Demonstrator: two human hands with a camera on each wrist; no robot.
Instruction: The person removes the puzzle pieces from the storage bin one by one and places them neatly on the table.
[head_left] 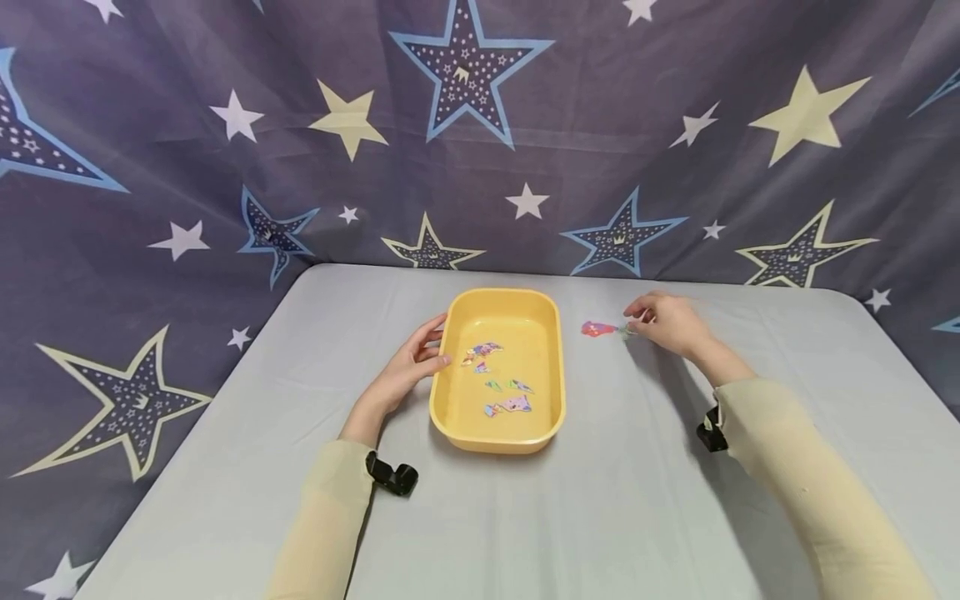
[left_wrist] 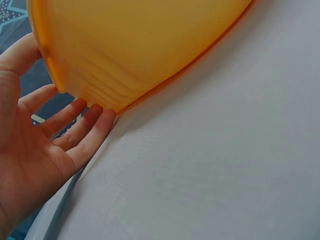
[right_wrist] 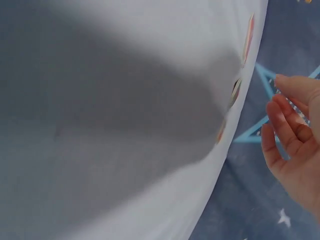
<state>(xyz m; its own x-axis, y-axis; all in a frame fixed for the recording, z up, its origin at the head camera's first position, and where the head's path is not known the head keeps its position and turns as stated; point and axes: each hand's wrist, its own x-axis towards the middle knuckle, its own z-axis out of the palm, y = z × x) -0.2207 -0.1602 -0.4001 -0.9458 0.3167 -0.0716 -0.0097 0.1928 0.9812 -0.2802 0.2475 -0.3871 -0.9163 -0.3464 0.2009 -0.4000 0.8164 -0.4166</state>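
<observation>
Left wrist: tray point(left_wrist: 145, 45) partly beyond frame

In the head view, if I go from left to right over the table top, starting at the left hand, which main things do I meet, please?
Left hand → yellow tray → pink-red piece → right hand.
</observation>
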